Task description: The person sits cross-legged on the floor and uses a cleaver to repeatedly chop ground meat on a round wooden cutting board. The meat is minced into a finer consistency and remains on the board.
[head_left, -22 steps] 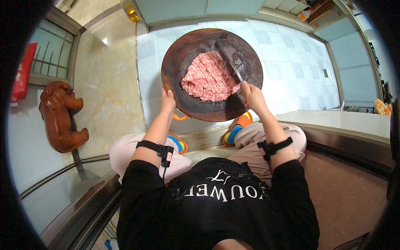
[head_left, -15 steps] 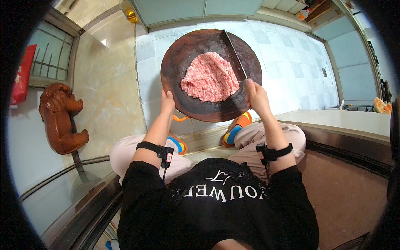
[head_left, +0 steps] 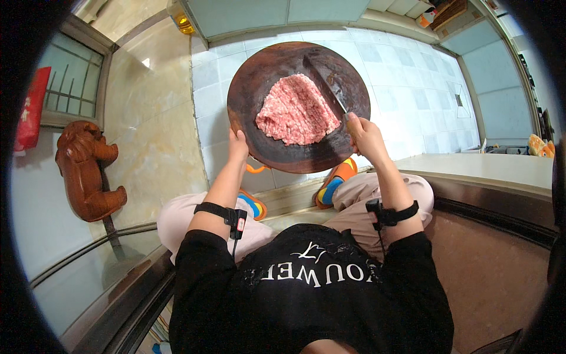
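Observation:
A round, dark wooden chopping board carries a flattened mound of pink minced meat. My right hand is wrapped round the handle of a cleaver. The dark blade slants away to the far left, close along the meat's right side; whether it touches the board I cannot tell. At the board's near left rim, my left hand grips the edge, its fingers partly hidden underneath.
My feet in orange slippers stand just below the board. A carved brown wooden animal figure is at the left. Pale cabinets line the far side, near a bottle of yellow liquid. To the right runs a light ledge.
The cleaver's far end has swung left and nearer to the meat, and its blade now lies at a different slant. My left hand keeps its place on the board's rim.

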